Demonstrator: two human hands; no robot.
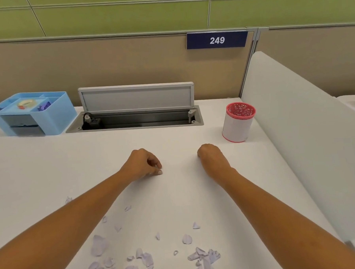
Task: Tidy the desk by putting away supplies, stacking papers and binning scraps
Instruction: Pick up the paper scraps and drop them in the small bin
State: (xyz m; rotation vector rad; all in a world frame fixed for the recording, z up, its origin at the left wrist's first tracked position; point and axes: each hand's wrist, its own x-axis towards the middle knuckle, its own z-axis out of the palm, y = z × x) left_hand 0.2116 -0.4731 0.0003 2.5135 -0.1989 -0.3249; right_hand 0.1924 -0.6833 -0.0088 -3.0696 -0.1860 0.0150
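Observation:
Several torn white paper scraps [146, 257] lie scattered on the near part of the white desk [50, 165], between and under my forearms. My left hand [142, 164] rests on the desk at mid-depth, its fingers curled with thumb and forefinger tips together; nothing shows between them. About two hand-widths to the right, my right hand [210, 155] also rests knuckles-up with fingers curled under, and what lies beneath it is hidden. A white cup with a red lace rim [238, 122] stands beyond the right hand. A blue desk organiser [32, 113] holding a tape roll sits at the back left.
An open cable hatch [134, 120] with a raised grey lid and a plugged-in charger is set into the desk at the back centre. A white partition [299, 128] borders the desk on the right; a beige divider with the sign 249 closes the back.

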